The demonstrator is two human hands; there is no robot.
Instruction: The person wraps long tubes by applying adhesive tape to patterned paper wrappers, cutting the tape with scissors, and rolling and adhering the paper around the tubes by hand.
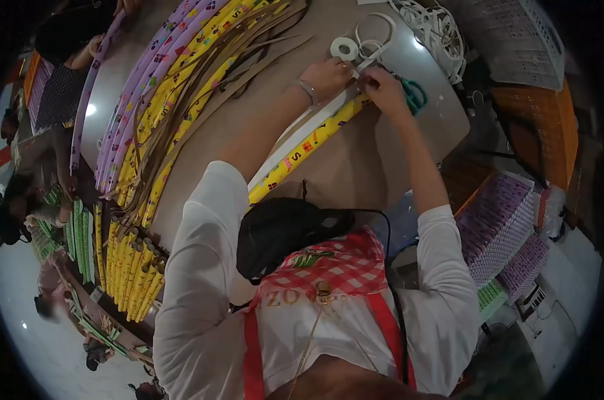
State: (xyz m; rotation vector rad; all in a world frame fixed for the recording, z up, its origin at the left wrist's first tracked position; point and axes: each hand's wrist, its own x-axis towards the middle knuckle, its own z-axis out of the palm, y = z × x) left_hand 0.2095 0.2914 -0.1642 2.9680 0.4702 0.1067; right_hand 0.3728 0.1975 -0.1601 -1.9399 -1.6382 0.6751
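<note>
A yellow patterned tube point(302, 152) lies slantwise on the table, with a white strip point(285, 150) along its left side. At its far end my left hand point(327, 79) has its fingers closed around the strip's end. Just to the right, my right hand point(385, 92) pinches at the same end of the tube; what its fingertips hold is too small to make out. Teal-handled scissors point(414, 95) lie beside my right hand, partly hidden by it. A white tape roll point(344, 49) and a loose white loop point(375, 33) are beyond my hands.
Long purple tubes point(139, 90), yellow tubes and brown paper strips point(182, 100) cover the table's left part. A bundle of yellow tubes point(132, 273) stands lower left. White strips point(442, 40) are coiled top right. Purple stacks point(495, 223) stand at right. Other people are at left.
</note>
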